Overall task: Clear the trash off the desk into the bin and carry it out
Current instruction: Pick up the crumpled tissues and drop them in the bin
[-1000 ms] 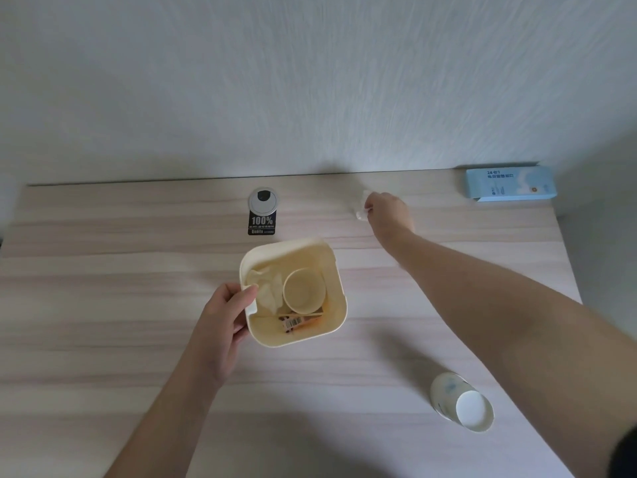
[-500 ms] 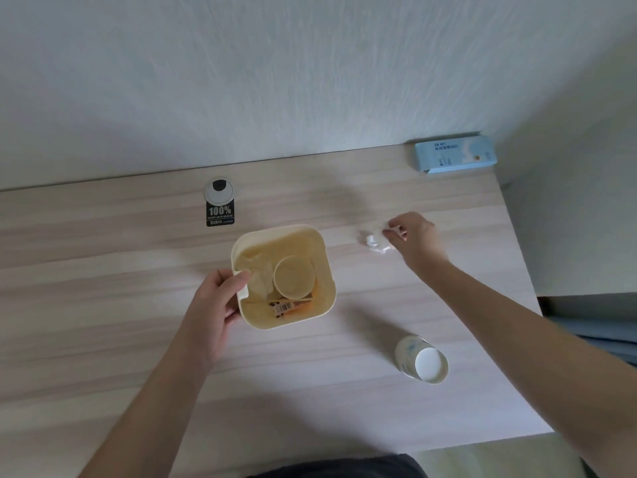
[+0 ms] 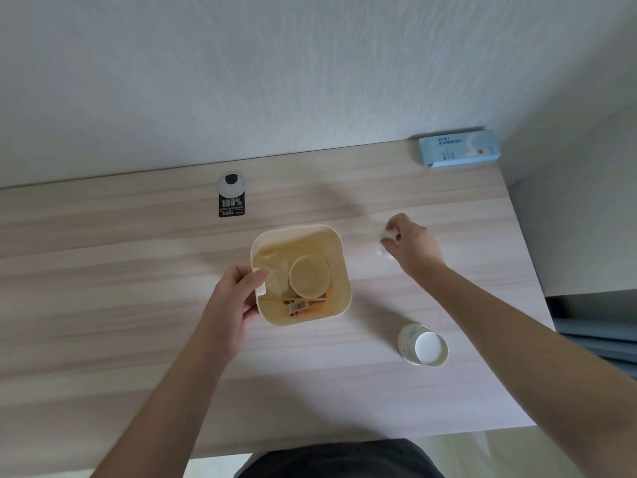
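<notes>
Head view looks straight down at my two hands with the bin between them. My left hand is clamped on the bin's left rim, thumb hooked over the edge and fingers wrapped down the outer wall, holding it steady on the surface. My right hand is just to the right of the bin, closed around a small white wad of tissue; part of the wad shows between thumb and fingers, and another pale scrap shows just below them. Whether that scrap is part of the same piece, or lifted clear of the wood, I cannot tell, since that patch is blurred.

Inside the bin I see a round cup, a crumpled wrapper and an orange packet with a barcode. To the lower right of the bin a paper cup lies tipped on its side, well apart from both hands. Far beyond the bin's right side, against the wall, sits a blue box; behind the bin is a cable hole with a black sticker.

I judge the step in hand to be gathering the tissue. Next, the wad needs carrying left over the rim and releasing inside; the tipped cup would follow before the bin can go out.
</notes>
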